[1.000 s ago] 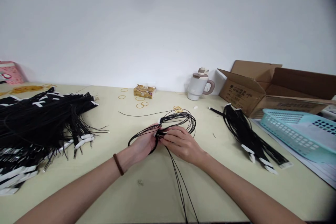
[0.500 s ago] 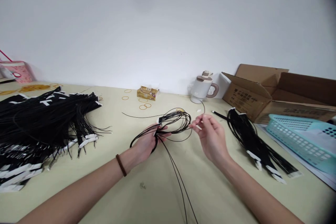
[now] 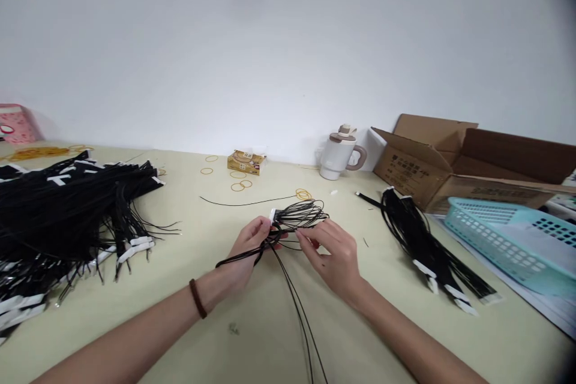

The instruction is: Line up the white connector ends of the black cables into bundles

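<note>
My left hand [image 3: 246, 249] is closed on a small bundle of thin black cords [image 3: 299, 215] looped over the pale table [image 3: 252, 324], pinching them near their white end tags. My right hand [image 3: 335, 255] is beside it, its fingertips pinching one strand of the same looped bundle. Loose ends of the cords trail toward me across the table. A brown hair tie sits on my left wrist.
A big heap of black cords with white tags [image 3: 67, 216] covers the left. A smaller bundle [image 3: 423, 237] lies right, by an open cardboard box [image 3: 454, 162] and a turquoise basket [image 3: 513, 231]. A lidded mug [image 3: 336, 156], a small box [image 3: 246, 162] and rubber bands [image 3: 238, 185] sit behind.
My right hand drew a strand out to the right, then came back to the bundle. The left hand kept its hold and the loops are pulled tighter.
</note>
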Demonstrator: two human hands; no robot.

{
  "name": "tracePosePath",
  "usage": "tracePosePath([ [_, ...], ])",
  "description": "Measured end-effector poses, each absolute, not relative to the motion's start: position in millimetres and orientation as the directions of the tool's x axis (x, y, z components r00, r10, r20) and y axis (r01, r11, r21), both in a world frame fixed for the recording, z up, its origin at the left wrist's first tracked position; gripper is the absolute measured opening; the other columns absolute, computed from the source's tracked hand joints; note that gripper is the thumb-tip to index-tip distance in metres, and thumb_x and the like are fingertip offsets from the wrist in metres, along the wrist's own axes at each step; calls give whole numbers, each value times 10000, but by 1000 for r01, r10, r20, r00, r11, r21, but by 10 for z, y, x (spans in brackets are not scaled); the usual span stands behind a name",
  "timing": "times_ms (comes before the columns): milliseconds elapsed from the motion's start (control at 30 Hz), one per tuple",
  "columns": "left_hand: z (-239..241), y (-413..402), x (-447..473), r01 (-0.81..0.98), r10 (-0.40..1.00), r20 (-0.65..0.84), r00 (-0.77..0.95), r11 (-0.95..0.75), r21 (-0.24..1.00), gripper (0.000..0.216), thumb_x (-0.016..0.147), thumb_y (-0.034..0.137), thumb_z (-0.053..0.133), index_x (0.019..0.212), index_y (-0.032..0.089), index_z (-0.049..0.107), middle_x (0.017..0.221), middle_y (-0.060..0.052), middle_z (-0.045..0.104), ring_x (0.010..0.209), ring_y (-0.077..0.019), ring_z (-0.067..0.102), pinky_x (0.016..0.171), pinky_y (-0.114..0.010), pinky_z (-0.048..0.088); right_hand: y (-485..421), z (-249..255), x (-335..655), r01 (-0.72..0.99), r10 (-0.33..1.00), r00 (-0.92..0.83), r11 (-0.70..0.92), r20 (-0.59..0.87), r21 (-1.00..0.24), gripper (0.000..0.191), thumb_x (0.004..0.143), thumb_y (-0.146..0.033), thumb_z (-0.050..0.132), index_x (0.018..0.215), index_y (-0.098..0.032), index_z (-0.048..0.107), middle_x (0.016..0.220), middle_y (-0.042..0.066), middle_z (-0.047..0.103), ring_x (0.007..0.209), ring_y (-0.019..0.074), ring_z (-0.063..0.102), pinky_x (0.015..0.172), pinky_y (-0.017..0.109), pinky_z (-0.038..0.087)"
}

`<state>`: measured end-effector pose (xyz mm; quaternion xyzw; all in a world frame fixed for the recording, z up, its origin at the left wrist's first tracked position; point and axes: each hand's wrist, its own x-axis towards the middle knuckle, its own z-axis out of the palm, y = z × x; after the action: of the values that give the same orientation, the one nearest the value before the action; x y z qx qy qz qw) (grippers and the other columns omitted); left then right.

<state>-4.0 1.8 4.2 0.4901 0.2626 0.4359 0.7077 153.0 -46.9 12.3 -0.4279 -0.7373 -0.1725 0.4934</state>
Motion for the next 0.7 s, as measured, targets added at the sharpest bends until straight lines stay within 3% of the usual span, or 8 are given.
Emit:
tracePosePath([
  [700, 66, -2, -22, -317, 863, 98, 496, 75, 945, 269, 755, 428, 542, 695, 172, 485, 696, 23, 481, 680, -111, 442, 674, -248, 379, -491, 127, 1516, 801, 554, -145, 552, 820, -231, 140, 803, -153, 509, 680, -187, 568, 522, -26, 429, 522, 111, 367, 525, 254, 305],
])
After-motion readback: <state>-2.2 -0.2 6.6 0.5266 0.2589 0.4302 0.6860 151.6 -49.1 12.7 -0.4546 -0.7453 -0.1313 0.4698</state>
